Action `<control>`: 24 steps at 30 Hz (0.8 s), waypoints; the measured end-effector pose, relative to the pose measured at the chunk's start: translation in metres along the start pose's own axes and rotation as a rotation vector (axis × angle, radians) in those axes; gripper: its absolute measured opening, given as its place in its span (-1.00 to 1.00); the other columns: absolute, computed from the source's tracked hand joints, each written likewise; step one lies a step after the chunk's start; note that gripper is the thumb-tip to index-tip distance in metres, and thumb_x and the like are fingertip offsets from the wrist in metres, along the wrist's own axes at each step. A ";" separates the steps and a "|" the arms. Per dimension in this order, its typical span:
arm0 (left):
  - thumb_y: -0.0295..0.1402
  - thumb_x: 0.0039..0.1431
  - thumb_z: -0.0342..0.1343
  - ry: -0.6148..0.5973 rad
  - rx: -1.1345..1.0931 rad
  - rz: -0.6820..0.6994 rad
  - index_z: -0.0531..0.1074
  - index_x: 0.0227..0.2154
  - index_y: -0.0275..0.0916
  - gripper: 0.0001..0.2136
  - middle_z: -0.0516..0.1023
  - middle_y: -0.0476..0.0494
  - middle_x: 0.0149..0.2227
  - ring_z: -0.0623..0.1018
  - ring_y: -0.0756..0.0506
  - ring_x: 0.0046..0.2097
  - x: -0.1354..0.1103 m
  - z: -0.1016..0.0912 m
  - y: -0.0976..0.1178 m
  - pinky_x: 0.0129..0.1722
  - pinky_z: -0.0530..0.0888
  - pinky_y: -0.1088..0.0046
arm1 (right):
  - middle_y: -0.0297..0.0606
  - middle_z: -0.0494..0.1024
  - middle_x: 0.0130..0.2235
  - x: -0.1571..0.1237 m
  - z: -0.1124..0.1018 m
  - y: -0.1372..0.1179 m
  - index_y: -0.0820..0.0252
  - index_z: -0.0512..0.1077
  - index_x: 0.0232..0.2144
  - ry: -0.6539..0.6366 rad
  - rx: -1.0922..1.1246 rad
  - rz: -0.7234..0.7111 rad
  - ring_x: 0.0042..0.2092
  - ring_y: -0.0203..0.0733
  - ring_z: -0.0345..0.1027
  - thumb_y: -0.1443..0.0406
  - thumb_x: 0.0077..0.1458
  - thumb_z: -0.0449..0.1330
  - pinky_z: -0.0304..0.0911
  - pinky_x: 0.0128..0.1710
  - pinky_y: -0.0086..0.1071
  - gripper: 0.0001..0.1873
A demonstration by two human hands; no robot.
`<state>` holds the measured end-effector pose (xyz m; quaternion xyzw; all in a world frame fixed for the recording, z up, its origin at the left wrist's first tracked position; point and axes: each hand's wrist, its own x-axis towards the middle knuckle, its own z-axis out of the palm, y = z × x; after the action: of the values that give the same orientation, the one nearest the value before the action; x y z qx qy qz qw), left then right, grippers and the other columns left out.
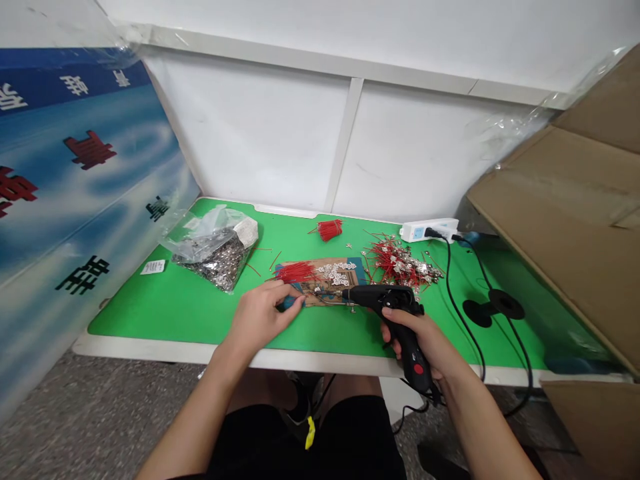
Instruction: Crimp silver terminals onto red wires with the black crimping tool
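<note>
In my right hand point(407, 333) is a black soldering gun point(387, 297) with a red dot on its handle. Its metal tip points left, over a piece of printed cardboard point(324, 301). My left hand point(265, 313) is at the cardboard's left edge, thumb and forefinger pinched near the tip; what they hold is too small to make out. Just beyond these fingers a bunch of red wires point(297, 272) lies on the cardboard. Small flat metal terminals point(337, 273) are spread beside the wires.
A clear bag of metal parts point(215, 257) lies left on the green mat point(175, 313). A bundle of red wires point(330, 231) lies at the back. Wires with metal ends point(400, 260) are heaped right. Behind are a power strip point(430, 230), a black spool point(493, 308) and cables.
</note>
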<state>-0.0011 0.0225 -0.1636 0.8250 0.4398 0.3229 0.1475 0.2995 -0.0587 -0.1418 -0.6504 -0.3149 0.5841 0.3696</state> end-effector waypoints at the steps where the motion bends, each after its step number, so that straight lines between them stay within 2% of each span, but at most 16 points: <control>1: -0.26 0.32 0.14 0.000 0.001 0.000 0.57 -0.34 -0.18 -0.83 0.50 0.01 -0.41 0.44 0.01 -0.36 0.000 0.000 0.000 -0.36 0.24 0.50 | -0.20 0.44 -0.53 0.000 0.000 0.000 0.31 0.48 -0.58 0.002 -0.006 0.002 -0.61 -0.35 0.21 -0.14 -0.12 0.39 0.12 -0.68 -0.47 -0.42; 10: -0.25 0.33 0.14 -0.006 0.021 -0.005 0.57 -0.34 -0.19 -0.82 0.49 -0.02 -0.41 0.44 -0.01 -0.36 0.001 0.001 0.000 -0.36 0.24 0.48 | -0.20 0.45 -0.52 0.001 -0.001 0.000 0.29 0.48 -0.56 -0.011 0.008 0.007 -0.61 -0.36 0.21 -0.13 -0.08 0.38 0.13 -0.67 -0.47 -0.43; 14: -0.27 0.32 0.15 0.001 0.027 -0.002 0.57 -0.34 -0.19 -0.83 0.50 -0.01 -0.42 0.44 -0.01 -0.37 0.000 0.001 0.001 -0.36 0.24 0.48 | -0.19 0.54 -0.43 0.004 -0.002 0.000 0.28 0.58 -0.35 -0.063 0.073 -0.026 -0.61 -0.37 0.19 -0.06 -0.01 0.38 0.13 -0.67 -0.48 -0.52; 19: -0.26 0.33 0.15 -0.001 0.033 -0.002 0.58 -0.34 -0.17 -0.83 0.51 -0.01 -0.41 0.45 -0.01 -0.37 0.000 0.001 0.000 -0.37 0.24 0.48 | -0.26 0.34 -0.64 0.007 -0.006 0.002 0.35 0.62 -0.33 -0.137 0.051 -0.001 -0.63 -0.37 0.11 -0.07 0.10 0.30 0.08 -0.65 -0.50 -0.47; 24: -0.26 0.32 0.14 -0.003 0.040 0.002 0.58 -0.33 -0.17 -0.83 0.53 -0.01 -0.40 0.46 -0.01 -0.37 0.001 0.002 -0.001 -0.36 0.25 0.48 | -0.25 0.36 -0.64 0.007 -0.006 0.000 0.35 0.63 -0.30 -0.141 0.056 -0.006 -0.63 -0.36 0.12 -0.09 0.08 0.30 0.08 -0.65 -0.50 -0.45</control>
<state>-0.0002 0.0233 -0.1650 0.8288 0.4449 0.3130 0.1312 0.3064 -0.0537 -0.1450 -0.5961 -0.3255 0.6360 0.3664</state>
